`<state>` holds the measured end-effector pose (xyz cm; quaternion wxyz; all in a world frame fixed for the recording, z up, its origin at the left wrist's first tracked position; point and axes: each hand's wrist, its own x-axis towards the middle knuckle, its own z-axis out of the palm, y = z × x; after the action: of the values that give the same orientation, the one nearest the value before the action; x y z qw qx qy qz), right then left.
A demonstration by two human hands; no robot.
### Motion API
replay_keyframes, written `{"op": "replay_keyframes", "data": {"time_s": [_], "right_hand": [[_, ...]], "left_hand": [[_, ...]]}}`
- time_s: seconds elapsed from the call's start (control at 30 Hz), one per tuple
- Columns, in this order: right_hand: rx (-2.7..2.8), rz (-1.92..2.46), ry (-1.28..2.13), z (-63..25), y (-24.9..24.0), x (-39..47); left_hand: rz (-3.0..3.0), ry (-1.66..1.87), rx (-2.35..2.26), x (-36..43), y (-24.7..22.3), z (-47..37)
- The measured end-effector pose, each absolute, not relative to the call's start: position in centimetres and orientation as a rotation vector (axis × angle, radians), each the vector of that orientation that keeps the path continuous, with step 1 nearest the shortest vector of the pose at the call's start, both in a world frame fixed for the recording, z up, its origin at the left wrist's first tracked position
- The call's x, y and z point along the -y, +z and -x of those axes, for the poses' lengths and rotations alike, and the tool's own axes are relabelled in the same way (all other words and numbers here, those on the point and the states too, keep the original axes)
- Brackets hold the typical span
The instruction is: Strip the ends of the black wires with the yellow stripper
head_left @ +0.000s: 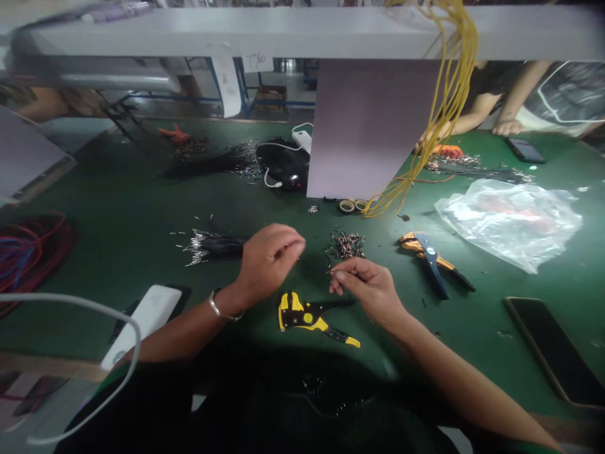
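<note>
My left hand (270, 260) is closed above the green table, fingers curled inward. A tiny glint shows at its fingertips, too small to name. Beside it lies a bundle of thin black wires (215, 246) with bare silvery ends pointing left. My right hand (366, 287) pinches thumb against forefinger at the near edge of a small pile of copper-coloured pieces (348, 244). A small dark piece seems to be at that pinch, but I cannot make out its kind. Yellow-and-black wire strippers (309, 317) rest on the table just below and between both hands.
Orange-and-blue wire strippers (430, 255) lie at right, near a clear plastic bag (510, 217) and a phone (553, 347). Yellow wires (449, 94) hang from the shelf (283, 31). A white power bank (146, 321) sits at left. Another person's arm (477, 116) reaches in at the far right.
</note>
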<state>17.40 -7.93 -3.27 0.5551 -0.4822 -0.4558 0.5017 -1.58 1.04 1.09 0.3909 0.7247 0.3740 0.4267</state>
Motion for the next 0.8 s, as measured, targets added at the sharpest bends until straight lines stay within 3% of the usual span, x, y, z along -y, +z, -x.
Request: {"op": "replay_keyframes", "data": {"time_s": [0.23,0.47,0.8], "right_hand": [[1.121,1.154,1.164,-17.3,-3.0,8.1],[1.271,1.211,1.083,-17.3,-2.7,8.3],[1.643,1.268,0.53,-17.2,-2.5,8.4]], "left_hand": [[-2.258,0.671,-0.694,0.6,-0.1,0.7],[-2.254,0.66,-0.692,0.9,-0.7,0.8],[-2.514,0.833,-0.623,1.2,-1.5,0.8]]}}
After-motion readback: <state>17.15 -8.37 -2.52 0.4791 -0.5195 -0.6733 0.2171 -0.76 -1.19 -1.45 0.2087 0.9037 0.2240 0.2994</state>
